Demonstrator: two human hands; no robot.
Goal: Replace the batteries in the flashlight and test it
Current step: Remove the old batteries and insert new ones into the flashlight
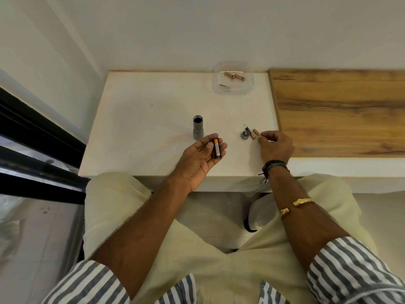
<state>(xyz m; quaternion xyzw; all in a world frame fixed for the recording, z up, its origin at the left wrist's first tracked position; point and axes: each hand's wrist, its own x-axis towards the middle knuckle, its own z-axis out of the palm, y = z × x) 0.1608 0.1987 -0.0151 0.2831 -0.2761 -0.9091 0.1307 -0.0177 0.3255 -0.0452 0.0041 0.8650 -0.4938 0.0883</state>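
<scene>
Mixup risk: left hand (201, 156) grips battery holder (216, 148), flashlight (198, 127) standing at its 11 o'clock; right hand (275, 145) is curled, can't tell if pinching, and might grab a spent one from loose batteries (254, 133).

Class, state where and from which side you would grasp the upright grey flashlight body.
Grip the flashlight body round its barrel, probably from its left side: it stands upright, open end up, and the left hand, holding the battery holder, crowds its near right.
</scene>
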